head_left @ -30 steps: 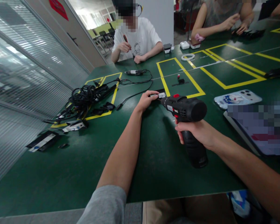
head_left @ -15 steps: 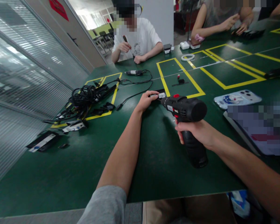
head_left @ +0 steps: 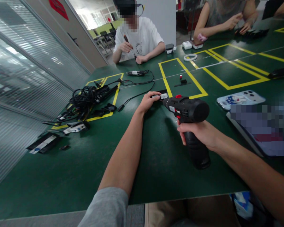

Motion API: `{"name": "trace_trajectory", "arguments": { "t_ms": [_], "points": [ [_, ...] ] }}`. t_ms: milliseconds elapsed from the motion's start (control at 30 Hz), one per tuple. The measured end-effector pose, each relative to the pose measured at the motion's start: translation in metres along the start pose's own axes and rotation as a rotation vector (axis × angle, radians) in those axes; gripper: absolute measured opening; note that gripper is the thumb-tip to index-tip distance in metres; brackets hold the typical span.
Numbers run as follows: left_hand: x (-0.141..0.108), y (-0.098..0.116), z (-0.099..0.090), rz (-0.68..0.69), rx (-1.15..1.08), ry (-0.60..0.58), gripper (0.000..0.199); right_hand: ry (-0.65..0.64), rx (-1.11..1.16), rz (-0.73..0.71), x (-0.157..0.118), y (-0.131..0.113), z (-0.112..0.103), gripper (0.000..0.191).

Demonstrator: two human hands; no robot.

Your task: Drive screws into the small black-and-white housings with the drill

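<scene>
Black part: the small black part (head_left: 165, 92) is lying midway between the near and far edges of the green surface (head_left: 170, 176); my fingers are covering its left end, so its full shape is staying hidden.
Drill tip: the front of the drill (head_left: 189, 108) is pointing at the part; whether the bit is touching it, I cannot tell.
Left hand: my left hand (head_left: 148, 102) is holding the part, thumb showing, other fingers mostly out of sight.
Right hand: my right hand (head_left: 200, 130) is gripping the drill by its handle; the palm side is hidden.
Drill look: it is showing a round black back end, red pieces on top and side, a pale label, and a thick handle slanting toward the near edge.
Part look: it is carrying a white label, too small to read.
Cables: a tangled black pile (head_left: 85, 97) is lying near the left edge, single pieces hard to make out.
Right side: a phone (head_left: 241, 99) is lying beside a flat thing (head_left: 257, 135), which is blocked out by blur and running out of view.
Far edge: a person in white (head_left: 148, 34) is holding a screwdriver (head_left: 126, 38).
</scene>
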State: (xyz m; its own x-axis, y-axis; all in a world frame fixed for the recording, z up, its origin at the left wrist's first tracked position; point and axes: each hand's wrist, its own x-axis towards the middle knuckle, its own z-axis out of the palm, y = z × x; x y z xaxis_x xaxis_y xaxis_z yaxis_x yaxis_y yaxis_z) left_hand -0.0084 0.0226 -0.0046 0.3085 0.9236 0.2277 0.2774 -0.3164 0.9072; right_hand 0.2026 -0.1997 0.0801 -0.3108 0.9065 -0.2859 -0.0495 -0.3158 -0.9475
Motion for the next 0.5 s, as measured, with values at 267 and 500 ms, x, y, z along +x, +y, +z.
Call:
{"name": "trace_trajectory", "arguments": {
  "t_ms": [267,500],
  "points": [
    [0.0000,0.0004,-0.0003,0.001,0.019,-0.016,0.033,-0.009,0.003,-0.008,0.0007,0.0002,-0.0002,0.007],
    [0.0022,-0.0047,-0.0011,0.014,0.058,-0.018,0.033,-0.018,-0.020,-0.016,0.0008,0.0006,-0.0011,0.005]
  ]
}}
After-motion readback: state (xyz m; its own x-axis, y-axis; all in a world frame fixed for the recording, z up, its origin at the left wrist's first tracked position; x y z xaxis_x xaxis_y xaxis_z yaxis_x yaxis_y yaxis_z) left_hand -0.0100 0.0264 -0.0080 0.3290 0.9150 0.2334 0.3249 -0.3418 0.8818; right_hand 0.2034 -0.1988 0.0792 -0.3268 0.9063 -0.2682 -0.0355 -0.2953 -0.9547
